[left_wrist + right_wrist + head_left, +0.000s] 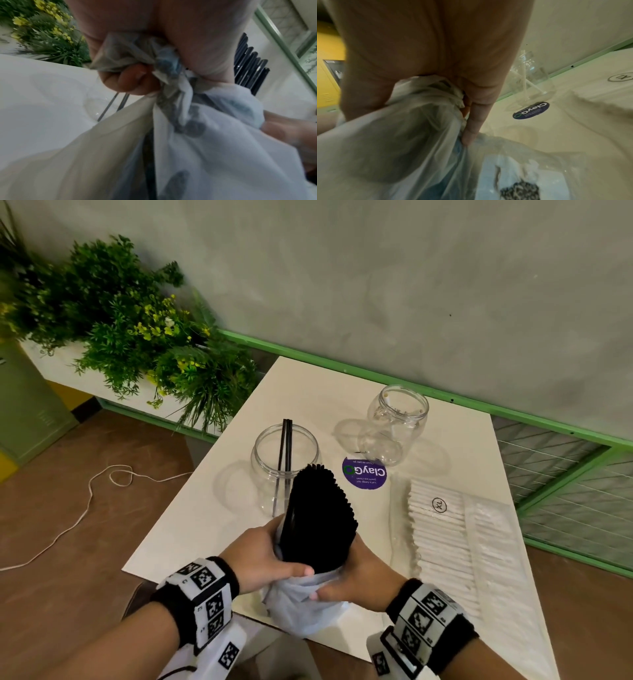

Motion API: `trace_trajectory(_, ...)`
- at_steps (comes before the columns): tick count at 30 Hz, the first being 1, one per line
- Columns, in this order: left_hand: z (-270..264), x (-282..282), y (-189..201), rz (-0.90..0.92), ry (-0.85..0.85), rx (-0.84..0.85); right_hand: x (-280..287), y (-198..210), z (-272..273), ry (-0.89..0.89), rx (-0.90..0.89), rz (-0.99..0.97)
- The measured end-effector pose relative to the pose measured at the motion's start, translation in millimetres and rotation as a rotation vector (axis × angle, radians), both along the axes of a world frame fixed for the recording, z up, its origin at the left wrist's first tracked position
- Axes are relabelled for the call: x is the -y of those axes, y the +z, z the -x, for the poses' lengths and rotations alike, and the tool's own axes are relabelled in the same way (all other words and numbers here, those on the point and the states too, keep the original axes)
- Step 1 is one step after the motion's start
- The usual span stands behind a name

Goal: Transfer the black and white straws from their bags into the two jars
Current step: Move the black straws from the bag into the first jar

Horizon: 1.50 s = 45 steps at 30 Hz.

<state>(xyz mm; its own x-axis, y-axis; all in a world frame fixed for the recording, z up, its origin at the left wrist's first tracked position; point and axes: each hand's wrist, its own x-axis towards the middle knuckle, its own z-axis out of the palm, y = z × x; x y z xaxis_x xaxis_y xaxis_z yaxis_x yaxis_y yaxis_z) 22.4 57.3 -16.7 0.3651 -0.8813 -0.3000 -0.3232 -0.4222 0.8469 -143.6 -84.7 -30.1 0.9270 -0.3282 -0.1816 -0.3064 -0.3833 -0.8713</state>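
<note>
The bundle of black straws [320, 518] is held upright over the near edge of the table [212, 518], w/ its lower part inside a thin translucent bag [301, 601] and its upper part standing free of the bag mouth. The bag is gripped at both sides: the left hand [260, 556] is curled round the bunched plastic, thumb laid across the front, and the right hand [359, 573] is closed on the opposite side, the film being pinched between thumb and fingers. In the left wrist view the gathered plastic is seen crushed inside the curled fingers [126, 81]; in the right wrist view one finger [474, 121] is pressed along the film.

Just behind the bundle stands the left jar [284, 470], in which a few black straws are leaning already. The right jar [397, 426] stands further back; approx. two or three white straws seem to be inside it, but the clear plastic makes this hard to confirm. The bag of white straws [455, 546], marked XL, lies flat at the right side of the table, beside a round purple sticker [364, 475].

Handling, as judged: the straws are light and stiff singly, but smooth, so a loose bundle can fan out or slide apart. The bag is soft and slippery and gives no support. The bundle should be taken round its middle, not by the film, and lowered end-first into the left jar. That jar is light and can be tipped easily if it is pushed at the rim.
</note>
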Motion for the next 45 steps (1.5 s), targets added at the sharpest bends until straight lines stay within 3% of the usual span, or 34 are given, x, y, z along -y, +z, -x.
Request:
trace_trajectory(4,-35.0,-22.7,5.1,0.009,0.039,-0.031,-11.3,20.1,-33.4,0.149,-0.084,-0.102)
trace_trajectory(10,-92.1,-57.7,15.8,0.026,0.113,-0.158,-47.2,9.5,-109.1,0.058,-0.001,-0.023)
trace_trajectory(19,-166.1,-88.4,26.0,0.048,0.202,-0.091,-85.2,21.8,-189.0,-0.08,0.209,0.11)
trace_trajectory(28,-177.2,-77.9,20.7,0.057,0.087,-0.18,-82.0,8.8,-207.0,-0.158,0.097,0.439)
trace_trajectory(33,-181.9,-75.2,10.4,-0.083,0.086,-0.024,-81.4,2.8,-205.4,-0.113,-0.052,0.543)
trace_trajectory(36,-183.7,-75.9,13.3,-0.095,0.057,0.035,-80.4,16.6,-202.4,-0.159,0.001,0.621)
trace_trajectory(38,-182.5,-76.6,14.9,-0.084,0.064,0.039,-79.6,23.9,-202.3,-0.144,0.058,0.588)
trace_trajectory(42,-174.8,-71.0,18.4,0.047,0.201,-0.145,-81.8,27.0,-204.3,-0.08,0.083,0.495)
trace_trajectory(45,-175.4,-65.8,14.1,0.075,0.212,-0.154,-80.3,26.5,-203.2,-0.109,0.097,0.481)
